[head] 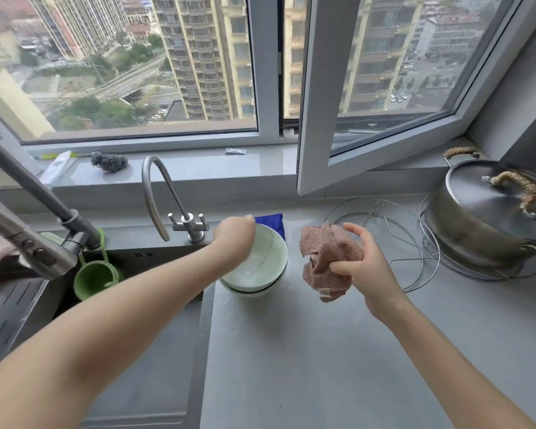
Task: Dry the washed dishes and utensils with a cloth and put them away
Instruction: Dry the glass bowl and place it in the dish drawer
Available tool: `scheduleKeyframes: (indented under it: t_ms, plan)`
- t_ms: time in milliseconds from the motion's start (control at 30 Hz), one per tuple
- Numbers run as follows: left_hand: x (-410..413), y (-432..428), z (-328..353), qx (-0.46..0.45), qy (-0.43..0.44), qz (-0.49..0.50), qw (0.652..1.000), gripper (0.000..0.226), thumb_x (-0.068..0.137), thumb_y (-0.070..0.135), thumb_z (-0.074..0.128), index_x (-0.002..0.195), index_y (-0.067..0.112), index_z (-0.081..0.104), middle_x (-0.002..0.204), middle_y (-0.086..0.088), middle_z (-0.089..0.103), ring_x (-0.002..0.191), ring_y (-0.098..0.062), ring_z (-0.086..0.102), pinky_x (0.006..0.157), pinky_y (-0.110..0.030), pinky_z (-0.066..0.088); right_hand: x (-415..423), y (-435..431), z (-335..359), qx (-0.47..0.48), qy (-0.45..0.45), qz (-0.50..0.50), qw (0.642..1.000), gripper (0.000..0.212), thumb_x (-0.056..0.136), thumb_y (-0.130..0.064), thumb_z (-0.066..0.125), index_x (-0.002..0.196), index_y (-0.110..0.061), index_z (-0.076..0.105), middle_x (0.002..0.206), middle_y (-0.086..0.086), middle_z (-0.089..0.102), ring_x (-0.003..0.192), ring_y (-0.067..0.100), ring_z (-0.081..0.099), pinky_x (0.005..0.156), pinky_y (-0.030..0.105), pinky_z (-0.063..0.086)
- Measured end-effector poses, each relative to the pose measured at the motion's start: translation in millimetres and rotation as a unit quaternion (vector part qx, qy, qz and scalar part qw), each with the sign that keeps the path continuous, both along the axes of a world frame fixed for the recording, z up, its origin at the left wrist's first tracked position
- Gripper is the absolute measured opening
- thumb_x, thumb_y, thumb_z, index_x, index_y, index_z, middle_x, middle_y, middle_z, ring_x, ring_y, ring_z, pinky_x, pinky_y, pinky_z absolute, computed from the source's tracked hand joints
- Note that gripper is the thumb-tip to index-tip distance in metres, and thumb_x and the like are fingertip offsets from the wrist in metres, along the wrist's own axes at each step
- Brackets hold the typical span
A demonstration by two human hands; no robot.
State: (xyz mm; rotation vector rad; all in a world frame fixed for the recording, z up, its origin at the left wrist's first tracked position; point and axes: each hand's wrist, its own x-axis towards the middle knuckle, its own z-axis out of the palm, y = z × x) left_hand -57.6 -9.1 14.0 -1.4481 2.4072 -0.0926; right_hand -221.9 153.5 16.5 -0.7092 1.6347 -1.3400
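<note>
Grey counter (307, 351) beside sink (155, 360), under a window. Stacked bowls (260, 264) at the counter's sink edge; left hand (234, 235) curled over the top bowl's rim, grip unclear. Right hand (365, 264) pinches bunched pink cloth (325, 258) just right of the bowls.

- bowls (262, 267): two, pale green, stacked on the tabletop (307, 351).
- cloths: two; one pink cloth (325, 258), one blue cloth (273, 222).
- taps: two; one large tap (28, 212), one slim tap (164, 193).
- lidded pot (489, 221): one.
- wire racks (412, 246): at least two; exact count unclear.
- green strainer cup (95, 280): one.
- steel scourer (109, 161): one.
- hands: two.
</note>
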Motion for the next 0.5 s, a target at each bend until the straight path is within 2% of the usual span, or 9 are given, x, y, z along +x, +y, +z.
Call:
scheduleKeyframes:
  t_ms: [33, 100, 200, 333, 433, 500]
  plan:
    - [-0.3, 5.5, 1.6, -0.021, -0.005, -0.01, 1.0, 0.057, 0.082, -0.008, 0.05, 0.134, 0.002, 0.031, 0.114, -0.016, 0.057, 0.102, -0.031, 0.06, 0.065, -0.032, 0.041, -2.4, 2.7, 0.2, -0.002, -0.002, 0.002, 1.0, 0.074, 0.073, 0.02, 0.057, 0.128, -0.028, 0.045, 0.106, 0.009, 0.064, 0.086, 0.022, 0.064, 0.072, 0.046, 0.057]
    - [-0.4, 16.4, 4.4, -0.069, -0.013, -0.04, 0.997, 0.066, 0.083, -0.008, 0.051, 0.141, 0.003, 0.022, 0.118, -0.02, 0.052, 0.1, -0.031, 0.06, 0.062, -0.031, 0.04, -6.8, 7.8, 1.9, -0.009, -0.003, 0.007, 1.0, 0.074, 0.073, 0.02, 0.057, 0.128, -0.028, 0.045, 0.106, 0.01, 0.064, 0.085, 0.021, 0.064, 0.073, 0.045, 0.057]
    - [-0.9, 30.9, 12.2, -0.131, -0.019, -0.084, 0.988, 0.065, 0.087, -0.008, 0.046, 0.144, 0.004, 0.017, 0.123, -0.024, 0.049, 0.1, -0.032, 0.06, 0.066, -0.03, 0.043, -11.7, 13.7, 4.4, -0.017, -0.005, 0.022, 1.0, 0.074, 0.073, 0.02, 0.057, 0.126, -0.029, 0.045, 0.107, 0.011, 0.063, 0.086, 0.021, 0.064, 0.071, 0.04, 0.055]
    - [4.0, 44.2, 27.0, -0.168, 0.045, -0.064, 0.983, 0.062, 0.087, -0.011, 0.04, 0.143, 0.004, 0.019, 0.116, -0.02, 0.052, 0.093, -0.031, 0.062, 0.062, -0.031, 0.042, -14.9, 18.3, 7.2, -0.038, -0.015, 0.046, 0.998, 0.07, 0.072, 0.02, 0.056, 0.122, -0.029, 0.048, 0.113, 0.012, 0.063, 0.091, 0.025, 0.064, 0.068, 0.037, 0.054]
    - [17.0, 52.0, 39.4, -0.134, 0.161, 0.035, 0.977, 0.053, 0.084, -0.015, 0.036, 0.132, 0.006, 0.031, 0.103, -0.02, 0.055, 0.081, -0.035, 0.057, 0.062, -0.035, 0.039, -13.2, 18.7, 14.1, -0.068, -0.025, 0.05, 0.996, 0.063, 0.075, 0.02, 0.056, 0.118, -0.027, 0.052, 0.112, 0.011, 0.064, 0.093, 0.022, 0.065, 0.071, 0.036, 0.054]
    - [32.6, 54.1, 46.7, -0.076, 0.271, 0.145, 0.948, 0.039, 0.086, -0.011, 0.031, 0.12, 0.005, 0.04, 0.095, -0.018, 0.057, 0.077, -0.033, 0.052, 0.063, -0.038, 0.041, -8.2, 18.5, 20.7, -0.098, -0.037, 0.05, 0.993, 0.053, 0.079, 0.014, 0.059, 0.113, -0.026, 0.055, 0.109, 0.007, 0.067, 0.099, 0.023, 0.066, 0.082, 0.043, 0.055]
